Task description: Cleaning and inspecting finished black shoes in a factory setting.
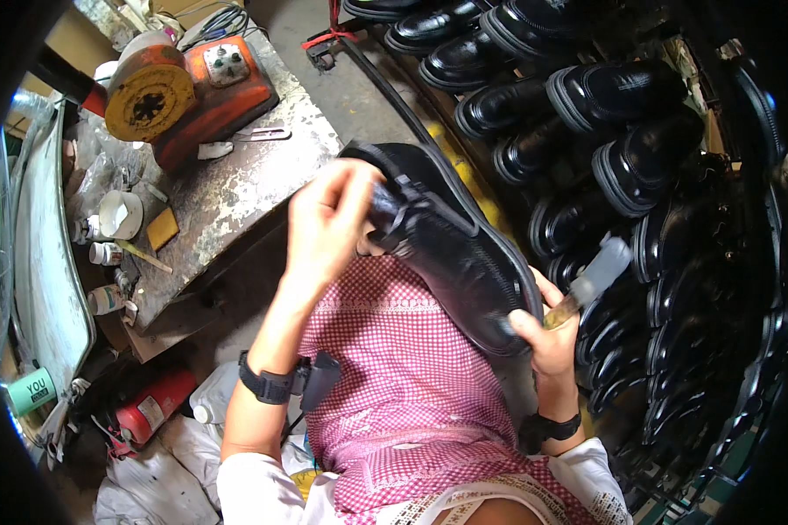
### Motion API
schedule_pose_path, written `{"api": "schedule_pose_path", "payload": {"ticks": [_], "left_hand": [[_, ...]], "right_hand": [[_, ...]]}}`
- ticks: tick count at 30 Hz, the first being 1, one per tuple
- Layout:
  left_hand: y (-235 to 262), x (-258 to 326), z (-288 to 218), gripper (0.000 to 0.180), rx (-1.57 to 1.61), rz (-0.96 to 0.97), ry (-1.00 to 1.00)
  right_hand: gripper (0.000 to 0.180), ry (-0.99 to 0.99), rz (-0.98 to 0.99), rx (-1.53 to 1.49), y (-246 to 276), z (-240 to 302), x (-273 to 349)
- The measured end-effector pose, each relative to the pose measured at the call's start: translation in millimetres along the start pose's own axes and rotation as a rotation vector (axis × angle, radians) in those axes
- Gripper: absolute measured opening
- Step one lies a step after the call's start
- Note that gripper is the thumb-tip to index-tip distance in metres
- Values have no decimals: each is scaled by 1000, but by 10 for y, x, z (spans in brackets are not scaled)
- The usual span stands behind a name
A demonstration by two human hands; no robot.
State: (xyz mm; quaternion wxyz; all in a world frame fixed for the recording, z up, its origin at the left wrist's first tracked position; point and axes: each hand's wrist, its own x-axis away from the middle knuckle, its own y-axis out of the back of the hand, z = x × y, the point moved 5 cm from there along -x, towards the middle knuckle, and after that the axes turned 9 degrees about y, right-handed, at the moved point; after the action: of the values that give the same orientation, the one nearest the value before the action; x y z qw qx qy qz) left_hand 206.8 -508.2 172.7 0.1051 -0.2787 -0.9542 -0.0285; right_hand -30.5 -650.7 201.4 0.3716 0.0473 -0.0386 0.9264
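Note:
A glossy black shoe [451,276] is held in front of my apron, toe toward the lower right. My left hand [326,223] is closed at the ankle end, thumb and fingers pinched on the shoe's upper beside the opening; part of its fingers is hidden. Around the toe, my right hand [552,339] grips the shoe with the thumb on the upper and fingers by the sole. That same hand also holds a flat tool [601,268] with a tan handle and a pale grey, blurred head, pointing away from the shoe; its exact kind is unclear.
Racks of black shoes [617,92] fill the right side. On the left, a worn workbench [276,188] carries an orange machine [206,101] with a yellow wheel, a white cup [121,215] and a yellow block [162,229]. A red fire extinguisher [153,407] lies below, near white bags [153,477].

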Motion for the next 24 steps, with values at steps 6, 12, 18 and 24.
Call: {"api": "schedule_pose_path", "payload": {"ticks": [6, 12, 18, 24], "left_hand": [[277, 88, 171, 20, 33, -95, 68], [-92, 386, 284, 12, 4, 39, 6], [-514, 631, -150, 21, -268, 23, -247], [-526, 624, -194, 17, 13, 223, 50]], "right_hand": [[39, -226, -111, -431, 343, -170, 65], [35, -309, -230, -558, 482, -318, 161], [49, -93, -86, -276, 97, -10, 212], [55, 29, -101, -194, -92, 54, 297]]}}
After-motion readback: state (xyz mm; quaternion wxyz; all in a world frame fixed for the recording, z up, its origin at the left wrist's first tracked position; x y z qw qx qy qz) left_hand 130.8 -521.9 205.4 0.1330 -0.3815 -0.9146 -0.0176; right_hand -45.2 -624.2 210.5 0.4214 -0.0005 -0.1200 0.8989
